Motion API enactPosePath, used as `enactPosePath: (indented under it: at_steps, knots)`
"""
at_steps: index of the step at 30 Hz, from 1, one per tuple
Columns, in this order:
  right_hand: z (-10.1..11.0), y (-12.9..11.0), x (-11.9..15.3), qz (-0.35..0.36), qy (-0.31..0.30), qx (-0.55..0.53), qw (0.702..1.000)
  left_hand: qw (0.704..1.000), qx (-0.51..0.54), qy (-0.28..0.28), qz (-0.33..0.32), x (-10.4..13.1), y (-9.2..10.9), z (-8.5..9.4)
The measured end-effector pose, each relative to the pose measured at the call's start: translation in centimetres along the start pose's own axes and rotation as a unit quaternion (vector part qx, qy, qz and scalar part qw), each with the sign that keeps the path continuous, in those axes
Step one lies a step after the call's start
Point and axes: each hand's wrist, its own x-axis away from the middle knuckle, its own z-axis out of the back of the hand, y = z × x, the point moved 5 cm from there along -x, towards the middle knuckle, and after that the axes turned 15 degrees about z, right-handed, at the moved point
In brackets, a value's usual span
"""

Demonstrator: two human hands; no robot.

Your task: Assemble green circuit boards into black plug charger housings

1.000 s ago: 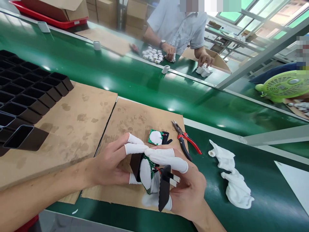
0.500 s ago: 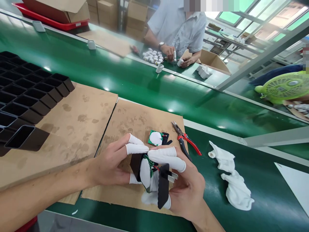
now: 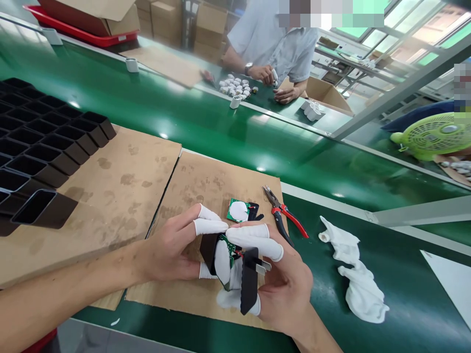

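White finger cots cover several fingertips of both hands. My left hand [image 3: 172, 245] is closed around a dark plastic charger housing [image 3: 209, 252], its open end facing right. My right hand [image 3: 283, 274] grips a circuit board [image 3: 222, 262] with a white pad, partly at the mouth of the housing. A black plug cover [image 3: 250, 282] with two metal prongs hangs by that board, against the right fingers; red wires show between them. How deep the board sits in the housing is hidden. Beyond my hands, another circuit board [image 3: 239, 210] with a white pad lies on the cardboard.
Pliers [image 3: 280, 211] with red and black handles lie right of the cardboard [image 3: 206, 179]. Crumpled white cloths [image 3: 362, 289] rest farther right. Rows of dark housings [image 3: 47, 142] stand at left. Across the green conveyor [image 3: 176, 110], which carries small white parts, a co-worker [image 3: 274, 54] handles pieces.
My hands and the parts in them hold almost the same pose. The white pieces on the conveyor have shifted left, and the co-worker's hands have moved.
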Motion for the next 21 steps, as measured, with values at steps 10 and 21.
enactPosePath:
  at_steps: [10,21]
  knots:
    - [-0.1,0.1,-0.1,-0.007,-0.011,-0.007,1.000,1.000,-0.013,-0.006,-0.002,0.0,0.2,0.0]
    - [1.4,-0.7,-0.5,0.026,0.050,0.025,0.998,0.999,-0.044,0.011,0.007,-0.2,-0.8,0.0]
